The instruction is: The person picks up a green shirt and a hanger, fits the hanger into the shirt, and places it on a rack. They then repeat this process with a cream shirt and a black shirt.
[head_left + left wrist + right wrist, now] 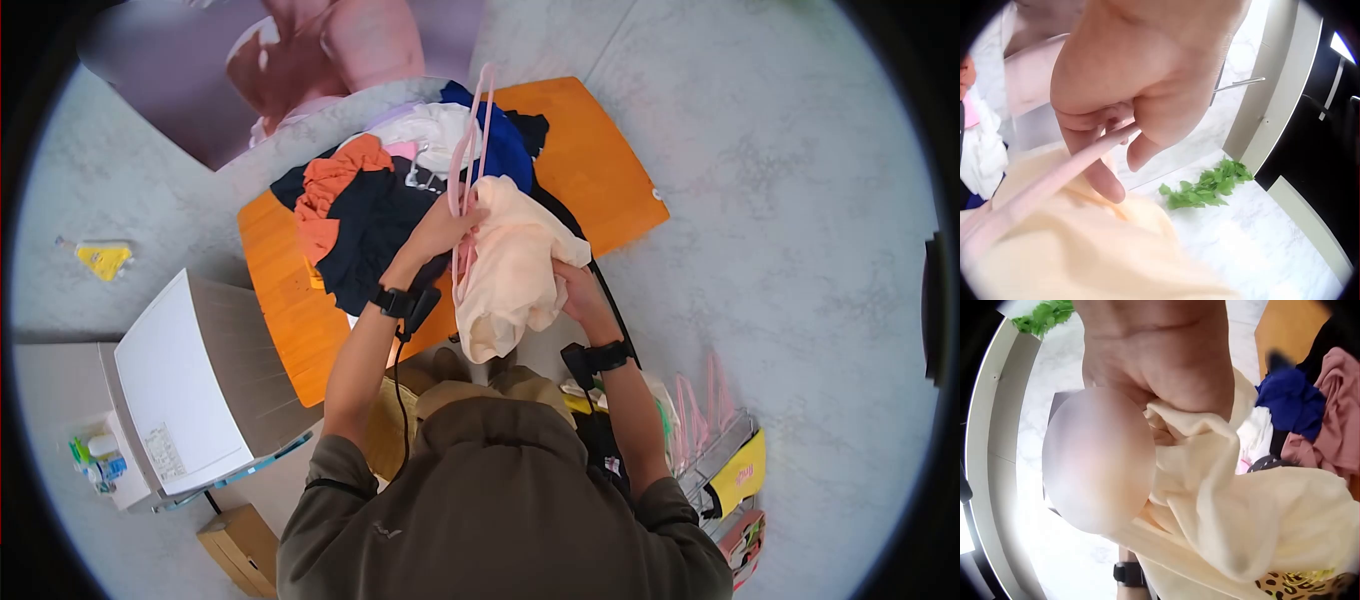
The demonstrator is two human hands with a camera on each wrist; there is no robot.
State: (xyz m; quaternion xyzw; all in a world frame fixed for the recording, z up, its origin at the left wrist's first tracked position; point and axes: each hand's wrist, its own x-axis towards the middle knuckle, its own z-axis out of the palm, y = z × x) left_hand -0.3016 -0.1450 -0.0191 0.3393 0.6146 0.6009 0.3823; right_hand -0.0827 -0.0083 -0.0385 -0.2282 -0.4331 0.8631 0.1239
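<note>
My left hand [438,232] grips a pink clothes hanger [1041,183], with thumb and fingers around its bar in the left wrist view. The hanger stands up on end beside a cream cloth garment [515,262], and its lower part is close against the cloth. At the garment's right side, my right hand [574,290] holds a bunched edge of it; in the right wrist view, folds of the cloth hide most of those fingers. The garment hangs down in loose folds between the two hands, over the near edge of the orange table [590,130].
Piled clothes cover the middle of the table: an orange piece [345,180], dark cloth [370,240], white cloth [430,135] and blue cloth [505,150]. A white-topped cabinet [185,390] stands at left. At lower right is a wire rack [715,465] with pink hangers [690,415].
</note>
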